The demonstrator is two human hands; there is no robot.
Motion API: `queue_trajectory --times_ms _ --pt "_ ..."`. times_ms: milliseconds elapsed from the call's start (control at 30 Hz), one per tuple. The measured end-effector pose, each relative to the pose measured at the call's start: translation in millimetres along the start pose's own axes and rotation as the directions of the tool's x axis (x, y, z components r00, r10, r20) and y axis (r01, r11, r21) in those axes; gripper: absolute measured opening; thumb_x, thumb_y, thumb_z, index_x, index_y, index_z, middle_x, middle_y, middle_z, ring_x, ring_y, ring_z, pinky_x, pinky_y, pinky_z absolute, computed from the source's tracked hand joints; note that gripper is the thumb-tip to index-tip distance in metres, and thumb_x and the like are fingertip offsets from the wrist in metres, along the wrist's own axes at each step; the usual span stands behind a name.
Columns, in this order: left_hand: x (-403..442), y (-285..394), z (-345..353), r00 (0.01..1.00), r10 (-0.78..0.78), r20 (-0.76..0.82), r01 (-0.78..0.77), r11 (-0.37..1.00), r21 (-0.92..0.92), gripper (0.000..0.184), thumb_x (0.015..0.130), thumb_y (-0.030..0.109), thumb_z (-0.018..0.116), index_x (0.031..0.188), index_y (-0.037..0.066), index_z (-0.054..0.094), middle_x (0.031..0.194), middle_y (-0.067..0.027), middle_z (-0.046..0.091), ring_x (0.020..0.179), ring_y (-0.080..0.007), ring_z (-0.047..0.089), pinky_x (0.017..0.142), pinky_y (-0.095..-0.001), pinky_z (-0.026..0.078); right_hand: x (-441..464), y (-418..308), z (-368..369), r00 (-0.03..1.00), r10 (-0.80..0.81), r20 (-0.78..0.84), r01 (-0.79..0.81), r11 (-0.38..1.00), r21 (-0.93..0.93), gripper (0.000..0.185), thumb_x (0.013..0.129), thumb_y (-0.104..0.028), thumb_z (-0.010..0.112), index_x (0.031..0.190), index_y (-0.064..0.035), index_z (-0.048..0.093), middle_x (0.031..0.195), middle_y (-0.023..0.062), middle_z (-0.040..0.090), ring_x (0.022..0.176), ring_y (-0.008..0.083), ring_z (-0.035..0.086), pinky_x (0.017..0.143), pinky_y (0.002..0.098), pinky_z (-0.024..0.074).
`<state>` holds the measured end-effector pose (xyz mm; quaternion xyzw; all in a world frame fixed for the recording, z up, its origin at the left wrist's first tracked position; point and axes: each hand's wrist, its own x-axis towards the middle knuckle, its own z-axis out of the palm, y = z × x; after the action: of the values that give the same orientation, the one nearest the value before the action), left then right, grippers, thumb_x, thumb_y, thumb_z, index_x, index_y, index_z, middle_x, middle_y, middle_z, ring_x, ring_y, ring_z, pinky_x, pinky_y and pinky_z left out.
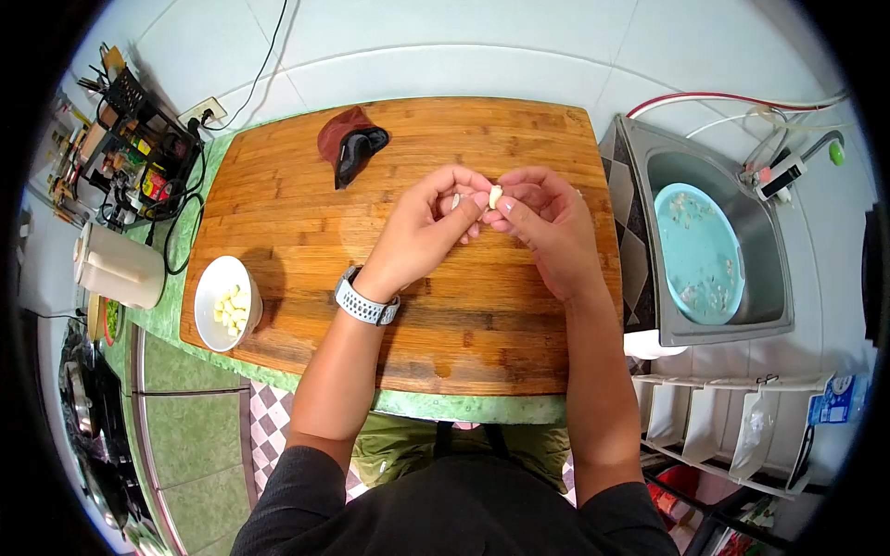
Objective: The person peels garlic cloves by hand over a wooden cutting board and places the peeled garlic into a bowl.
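Over the wooden cutting board (306,306), both hands meet at one pale garlic clove (495,196). My right hand (552,227) pinches the clove between thumb and fingers. From the other side, the thumb and fingertips of my left hand (422,232) close against it, and a grey-white watch band circles that wrist. A small whitish bit shows among the left fingers, too small to name. At the board's left edge stands a white bowl (208,310) with several peeled garlic cloves (232,310) in it.
A dark red and black crumpled bag (345,134) lies at the back of the board. Right of it, a steel sink (774,278) holds a light-blue basin (691,232) with water and pale scraps. A bottle rack (130,153) and beige canister (125,266) stand left.
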<state>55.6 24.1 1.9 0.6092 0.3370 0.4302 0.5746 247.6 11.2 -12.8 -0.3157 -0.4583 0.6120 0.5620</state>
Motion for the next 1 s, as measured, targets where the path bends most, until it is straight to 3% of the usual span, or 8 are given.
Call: queue_trajectory --times_ms 100,367,533,700,833,900,967,1000 --pt "-1 2 0 0.999 -0.025 -0.026 0.026 0.999 0.024 0.015 0.103 0.012 0.062 0.113 0.001 0.063 0.087 0.0015 0.067 0.073 -0.0037 0.059 0.065 -0.0188 0.049 1 1 0 0.999 -0.029 -0.031 0.029 1.000 0.010 0.017 0.094 0.000 0.069 0.110 0.0023 0.066 0.102 0.0115 0.074 0.089 0.0166 0.073 0.081 0.0273 0.0604" --pt "2 -3 4 0.997 0.037 -0.065 -0.032 0.996 0.082 0.015 0.103 0.015 0.063 0.113 0.003 0.063 0.085 0.0024 0.065 0.073 -0.0038 0.059 0.066 -0.0196 0.049 2 5 4 0.987 -0.114 -0.117 0.084 0.969 -0.234 0.011 0.093 0.001 0.070 0.103 0.0059 0.069 0.097 0.0123 0.074 0.084 0.0162 0.074 0.077 0.0259 0.0616" --pt "0 -2 7 0.994 0.057 -0.095 -0.046 0.992 0.115 0.015 0.103 0.015 0.064 0.112 0.002 0.062 0.087 0.0014 0.066 0.075 -0.0040 0.060 0.066 -0.0201 0.050 -1 3 8 0.983 -0.133 -0.127 0.105 0.973 -0.204 0.014 0.092 0.001 0.070 0.104 0.0081 0.072 0.098 0.0137 0.075 0.085 0.0164 0.074 0.077 0.0261 0.0618" --pt "-2 -2 12 0.985 0.105 -0.140 -0.062 0.959 0.277 0.013 0.102 0.012 0.066 0.109 0.001 0.063 0.091 -0.0001 0.068 0.074 -0.0036 0.060 0.065 -0.0198 0.050 -2 3 9 0.975 -0.134 -0.176 0.086 0.964 -0.252 0.013 0.091 0.000 0.071 0.101 0.0085 0.073 0.097 0.0140 0.076 0.083 0.0163 0.074 0.074 0.0256 0.0613" --pt "0 -6 14 0.978 0.153 -0.145 -0.100 0.943 0.318 0.012 0.101 0.010 0.067 0.107 0.001 0.063 0.089 0.0007 0.066 0.074 -0.0030 0.059 0.063 -0.0195 0.049 -3 10 10 0.960 -0.184 -0.213 0.095 0.924 -0.371 0.011 0.089 -0.001 0.072 0.098 0.0054 0.074 0.088 0.0109 0.077 0.077 0.0129 0.073 0.070 0.0238 0.0588" --pt "0 -7 12 0.964 0.225 -0.143 -0.124 0.852 0.509 0.010 0.100 0.009 0.068 0.104 0.001 0.064 0.086 0.0016 0.065 0.074 -0.0024 0.057 0.064 -0.0193 0.049 -2 15 8 0.950 -0.223 -0.218 0.121 0.908 -0.401 0.011 0.087 -0.002 0.073 0.097 0.0033 0.075 0.084 0.0094 0.077 0.073 0.0110 0.072 0.068 0.0228 0.0572" --pt "0 -7 13 0.958 0.251 -0.141 -0.147 0.848 0.509 0.010 0.099 0.009 0.068 0.103 0.001 0.064 0.086 0.0018 0.064 0.074 -0.0022 0.057 0.064 -0.0193 0.049 -2 16 6 0.926 -0.323 -0.196 0.147 0.786 -0.601 0.006 0.085 -0.003 0.075 0.090 -0.0004 0.075 0.077 0.0064 0.075 0.068 0.0078 0.069 0.062 0.0221 0.0536" --pt "0 -7 14 0.950 0.277 -0.141 -0.171 0.845 0.507 0.009 0.099 0.008 0.068 0.102 0.001 0.065 0.085 0.0020 0.063 0.074 -0.0019 0.056 0.064 -0.0193 0.049 -3 14 7 0.926 -0.321 -0.199 0.144 0.787 -0.600 0.006 0.085 -0.003 0.075 0.090 -0.0004 0.075 0.077 0.0064 0.075 0.068 0.0078 0.069 0.062 0.0221 0.0536"
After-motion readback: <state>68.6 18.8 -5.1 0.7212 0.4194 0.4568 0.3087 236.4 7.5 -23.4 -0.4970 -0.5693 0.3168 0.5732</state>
